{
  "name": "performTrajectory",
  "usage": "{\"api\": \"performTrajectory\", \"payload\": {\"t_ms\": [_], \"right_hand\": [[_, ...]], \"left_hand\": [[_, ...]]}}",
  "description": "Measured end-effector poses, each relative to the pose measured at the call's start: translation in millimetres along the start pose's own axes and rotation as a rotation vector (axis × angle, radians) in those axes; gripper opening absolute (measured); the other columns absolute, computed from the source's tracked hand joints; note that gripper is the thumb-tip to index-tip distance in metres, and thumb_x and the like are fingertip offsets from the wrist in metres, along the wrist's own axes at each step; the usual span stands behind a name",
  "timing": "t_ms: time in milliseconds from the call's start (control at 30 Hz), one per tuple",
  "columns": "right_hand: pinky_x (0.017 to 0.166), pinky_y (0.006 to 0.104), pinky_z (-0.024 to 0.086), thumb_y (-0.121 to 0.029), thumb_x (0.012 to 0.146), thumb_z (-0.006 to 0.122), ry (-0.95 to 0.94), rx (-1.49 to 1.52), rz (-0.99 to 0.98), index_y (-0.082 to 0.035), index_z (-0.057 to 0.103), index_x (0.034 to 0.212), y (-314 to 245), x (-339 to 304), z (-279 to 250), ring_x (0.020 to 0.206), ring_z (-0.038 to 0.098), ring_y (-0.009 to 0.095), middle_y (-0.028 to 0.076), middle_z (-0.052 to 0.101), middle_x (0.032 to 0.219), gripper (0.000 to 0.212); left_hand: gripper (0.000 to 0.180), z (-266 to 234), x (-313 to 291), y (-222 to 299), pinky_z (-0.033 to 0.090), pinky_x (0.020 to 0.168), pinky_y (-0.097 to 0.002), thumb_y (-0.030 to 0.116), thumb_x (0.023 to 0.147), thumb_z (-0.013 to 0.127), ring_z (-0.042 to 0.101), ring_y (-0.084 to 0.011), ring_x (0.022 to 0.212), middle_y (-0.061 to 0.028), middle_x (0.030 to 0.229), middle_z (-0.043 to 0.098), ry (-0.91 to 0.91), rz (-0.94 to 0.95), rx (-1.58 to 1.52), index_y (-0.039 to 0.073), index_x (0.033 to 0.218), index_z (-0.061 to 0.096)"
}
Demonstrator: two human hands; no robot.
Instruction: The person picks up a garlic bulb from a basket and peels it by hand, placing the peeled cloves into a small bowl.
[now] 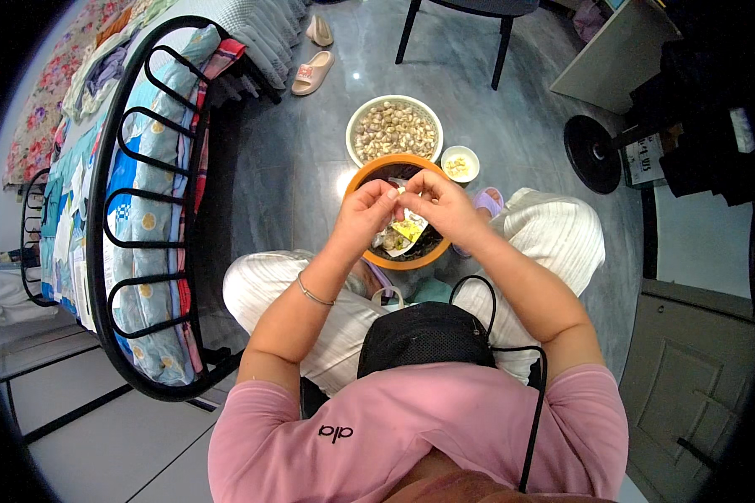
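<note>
Over the orange-rimmed bin [365, 173], my left hand [367, 210] and my right hand [439, 204] meet with fingertips pinched together. Between them is a small pale piece, which looks like a garlic clove [401, 190], mostly covered by the fingers. Inside the bin lie scraps and a crumpled white and yellow wrapper [408, 231]. Just beyond the bin, a white basin [351, 126] is full of what look like unpeeled garlic cloves [397, 127]. To its right, a small white bowl [473, 171] holds several pale yellow peeled cloves [456, 165].
My knees flank the bin, with a purple slipper [488, 201] beside it. A black-framed bed [101, 210] stands at left. Pale slippers [313, 73] and a dark chair [482, 7] are farther off. A round black stand base [593, 154] sits at right.
</note>
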State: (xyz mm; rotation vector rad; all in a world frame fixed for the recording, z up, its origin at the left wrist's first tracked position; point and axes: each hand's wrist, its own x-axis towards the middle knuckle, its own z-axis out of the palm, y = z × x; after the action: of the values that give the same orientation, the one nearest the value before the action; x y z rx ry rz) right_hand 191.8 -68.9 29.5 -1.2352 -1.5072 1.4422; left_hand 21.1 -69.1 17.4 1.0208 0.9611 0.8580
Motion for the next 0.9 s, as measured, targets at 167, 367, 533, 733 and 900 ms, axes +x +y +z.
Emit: {"api": "performTrajectory", "payload": {"t_ms": [167,367,533,733,900], "right_hand": [[0.06,0.0226,0.045,-0.015,0.086,0.058,0.051,0.127,-0.066,-0.002,0.055,0.083,9,0,1,0.065,0.054,0.008,0.002,0.058,0.072,0.014],[0.06,0.0235,0.044,-0.016,0.087,0.056,0.033,-0.024,-0.114,-0.001,0.052,0.081,3,-2,-1,0.067,0.052,0.008,0.003,0.056,0.072,0.016],[0.058,0.0238,0.043,-0.015,0.088,0.054,0.045,-0.015,-0.124,-0.001,0.051,0.081,2,-3,1,0.066,0.051,0.007,0.003,0.054,0.072,0.017],[0.056,0.0246,0.04,-0.015,0.09,0.047,0.117,0.013,-0.19,-0.002,0.049,0.079,6,-1,4,0.062,0.047,0.008,0.002,0.051,0.069,0.018],[0.057,0.0239,0.04,-0.018,0.092,0.046,0.051,0.089,-0.149,-0.002,0.048,0.078,11,1,-3,0.062,0.046,0.007,0.001,0.049,0.068,0.021]], "left_hand": [[0.019,3,0,1,0.029,0.045,-0.0161,0.023,0.092,0.05,0.038,-0.0014,0.051,0.0024,0.065,0.054,-0.038,-0.012,-0.024,0.008,0.082,0.055],[0.02,4,0,-4,0.028,0.045,-0.0163,0.025,0.092,0.049,0.037,-0.0021,0.05,0.0028,0.064,0.052,-0.034,0.006,-0.002,0.009,0.082,0.053],[0.02,5,0,-6,0.027,0.044,-0.0165,0.027,0.092,0.049,0.035,-0.0025,0.049,0.0019,0.065,0.053,-0.043,0.011,-0.049,0.009,0.084,0.053],[0.021,3,1,-10,0.025,0.043,-0.0169,0.027,0.093,0.048,0.034,-0.0027,0.047,0.0015,0.066,0.053,-0.036,-0.013,-0.098,0.009,0.086,0.053],[0.021,5,0,-5,0.025,0.042,-0.0174,0.026,0.093,0.047,0.034,-0.0034,0.045,0.0006,0.067,0.054,-0.002,-0.033,-0.11,0.008,0.085,0.053]]}}
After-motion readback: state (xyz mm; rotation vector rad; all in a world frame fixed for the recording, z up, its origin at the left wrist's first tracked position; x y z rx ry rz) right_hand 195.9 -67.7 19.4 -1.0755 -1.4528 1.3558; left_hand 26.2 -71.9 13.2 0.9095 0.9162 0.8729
